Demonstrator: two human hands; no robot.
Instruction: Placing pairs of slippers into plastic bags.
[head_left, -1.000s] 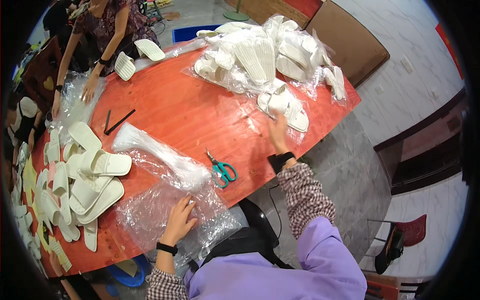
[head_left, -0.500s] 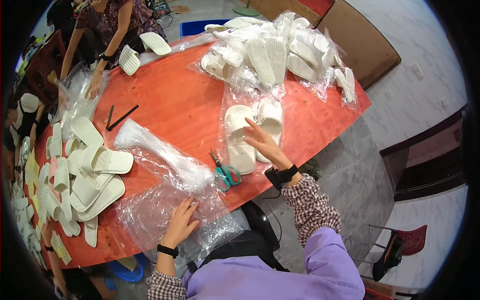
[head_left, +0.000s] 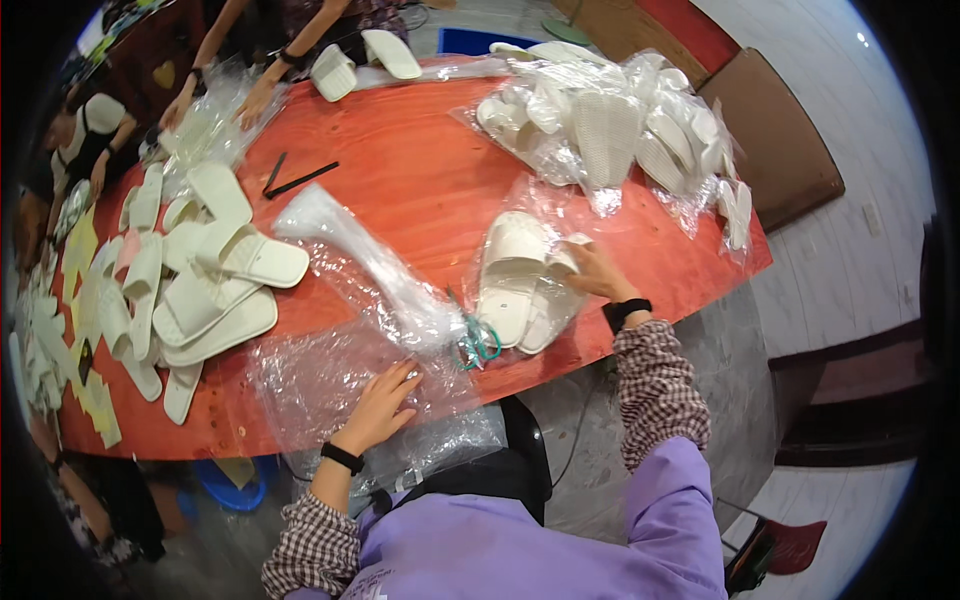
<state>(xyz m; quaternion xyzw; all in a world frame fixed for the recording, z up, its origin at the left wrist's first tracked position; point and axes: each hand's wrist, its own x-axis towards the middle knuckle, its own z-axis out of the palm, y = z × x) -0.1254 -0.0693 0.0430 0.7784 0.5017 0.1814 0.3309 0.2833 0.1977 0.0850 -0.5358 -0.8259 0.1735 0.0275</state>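
Since the earlier frame, one bagged pair of slippers (head_left: 508,290) has been brought away from the heap of bagged slippers (head_left: 605,125) and set down toward the near edge of the worktop (head_left: 400,140), just beside the teal-handled scissors (head_left: 482,342). Its two soles are now skewed, one partly overlapped by the other, under loose clear plastic.

At the pair's right side the right hand (head_left: 598,270) is laid with fingers loosely bent, touching the bag near the strap of the right-hand slipper — whether any plastic is pinched cannot be told. By the near edge, the left hand (head_left: 378,408) is spread palm down, nothing gripped, on a flat clear bag (head_left: 310,375). Beyond it a bunched bundle of plastic (head_left: 375,270) is stretched toward the far edge. Loose slippers (head_left: 215,290) are piled toward the left end; the bagged heap is gathered by the far right corner.

The pair is judged light and soft, easily flexed, hardly fragile; the film looks slippery, apt to slide over the soles. A hold is best taken across both soles or through the straps — not by the slack plastic alone.
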